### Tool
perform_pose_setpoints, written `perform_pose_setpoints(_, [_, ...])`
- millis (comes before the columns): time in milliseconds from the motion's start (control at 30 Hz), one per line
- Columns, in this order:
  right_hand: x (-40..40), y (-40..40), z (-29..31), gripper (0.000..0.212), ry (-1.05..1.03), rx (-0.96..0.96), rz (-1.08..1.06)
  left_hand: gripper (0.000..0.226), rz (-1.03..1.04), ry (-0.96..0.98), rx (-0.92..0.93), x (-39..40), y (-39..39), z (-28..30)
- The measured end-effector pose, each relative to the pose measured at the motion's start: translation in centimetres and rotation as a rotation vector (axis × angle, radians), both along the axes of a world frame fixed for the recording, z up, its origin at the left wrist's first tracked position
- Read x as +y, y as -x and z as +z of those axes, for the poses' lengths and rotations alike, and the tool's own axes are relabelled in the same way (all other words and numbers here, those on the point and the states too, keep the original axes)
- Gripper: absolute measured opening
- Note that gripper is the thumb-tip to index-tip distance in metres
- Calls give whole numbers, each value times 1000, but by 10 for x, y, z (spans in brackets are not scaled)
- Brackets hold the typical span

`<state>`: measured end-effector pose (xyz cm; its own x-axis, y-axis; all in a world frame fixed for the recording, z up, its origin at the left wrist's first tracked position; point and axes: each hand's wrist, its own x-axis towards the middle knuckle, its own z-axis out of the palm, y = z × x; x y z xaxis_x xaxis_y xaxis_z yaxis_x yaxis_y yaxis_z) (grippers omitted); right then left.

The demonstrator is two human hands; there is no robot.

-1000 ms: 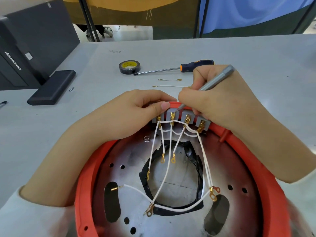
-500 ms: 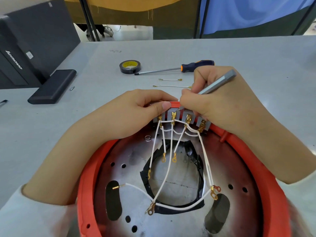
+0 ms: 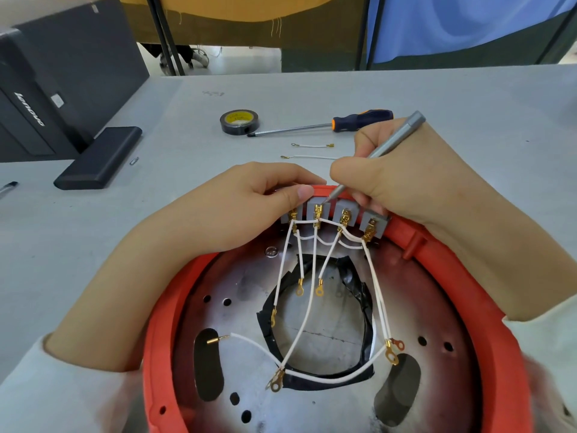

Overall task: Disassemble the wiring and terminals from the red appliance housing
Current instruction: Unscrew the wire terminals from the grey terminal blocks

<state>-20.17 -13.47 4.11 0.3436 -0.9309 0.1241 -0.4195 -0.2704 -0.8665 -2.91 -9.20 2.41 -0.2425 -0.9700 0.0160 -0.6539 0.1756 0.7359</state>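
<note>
Change: the slim grey tool (image 3: 379, 153) has been shifted a little since the earlier frames, its tip now set at the second grey block from the left; the left hand (image 3: 237, 207) is seen in much the same place on the rim
Housing: the red appliance housing (image 3: 487, 323) lies open on the grey table (image 3: 452, 98), directly below the camera; a metal plate (image 3: 437, 307) with holes and slots is seen inside it
Terminals: four grey terminal blocks (image 3: 340, 210) are lined along the far rim, each with a brass connector; white wires (image 3: 307, 307) are fanned down from them across the plate, ending in loose ring lugs
Left hand: fingers are curled over the far rim and the leftmost block, the thumb pressed against the block row
Right hand: the right hand (image 3: 406, 179) is clamped on the tool like a pen, thumb and fingers pinched around the shaft
Removed parts: two short wires (image 3: 312, 145) are laid on the table, near a screwdriver (image 3: 321, 126) and a roll of tape (image 3: 239, 121)
Step judged: the second connector is probably being pried or released
Risk: the tip could be slipped off the small connector and driven toward the left thumb just beside it; a wire could be torn from its crimp if levered too hard; the housing could be rocked if the left hold is eased
</note>
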Motion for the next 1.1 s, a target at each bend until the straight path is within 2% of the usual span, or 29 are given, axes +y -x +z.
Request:
perform_pose_setpoints(133, [-1, -1, -1, 37, 15, 14, 9, 26, -2, 0, 4, 0, 0, 0])
perform_pose_setpoints(267, [3, 4, -5, 30, 99, -61, -12, 26, -1, -5, 2, -1, 0, -1])
perform_pose_setpoints(400, [5, 5, -6, 31, 160, -2, -12, 26, -10, 3, -17, 0, -1, 0])
perform_pose_setpoints(867, [8, 6, -6, 31, 171, 24, -2, 26, -11, 15, -30, 0, -1, -1])
perform_pose_setpoints(1100, [-2, 3, -3, 34, 40, -22, 0, 24, -16, 8, -20, -1, -2, -2])
